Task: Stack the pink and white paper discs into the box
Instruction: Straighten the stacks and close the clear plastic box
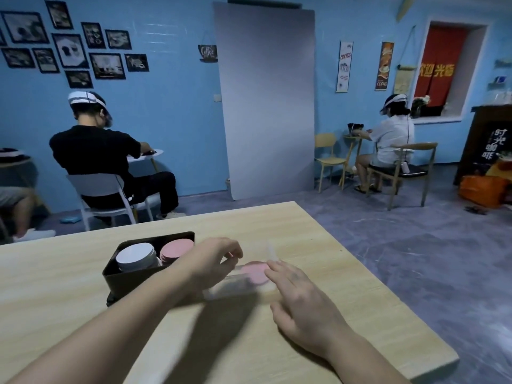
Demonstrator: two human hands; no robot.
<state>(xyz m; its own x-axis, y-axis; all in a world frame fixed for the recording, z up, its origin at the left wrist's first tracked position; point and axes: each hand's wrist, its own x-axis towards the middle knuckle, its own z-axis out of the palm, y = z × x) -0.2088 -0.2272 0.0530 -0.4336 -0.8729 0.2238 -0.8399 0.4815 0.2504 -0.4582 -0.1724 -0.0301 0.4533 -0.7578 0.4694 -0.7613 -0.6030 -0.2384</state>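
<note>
A black box on the wooden table holds a stack of white paper discs on its left and a stack of pink paper discs on its right. To its right lies a clear plastic case with pink discs in it. My left hand hovers over the case's left part, fingers curled, pinching something small and pale that is too blurred to name. My right hand rests on the case's right end with its fingers straight, fingertips touching the pink discs.
The wooden table ends close on the right and front right. Two people sit at small tables by the blue wall, backs turned. A grey board leans against the wall behind the table.
</note>
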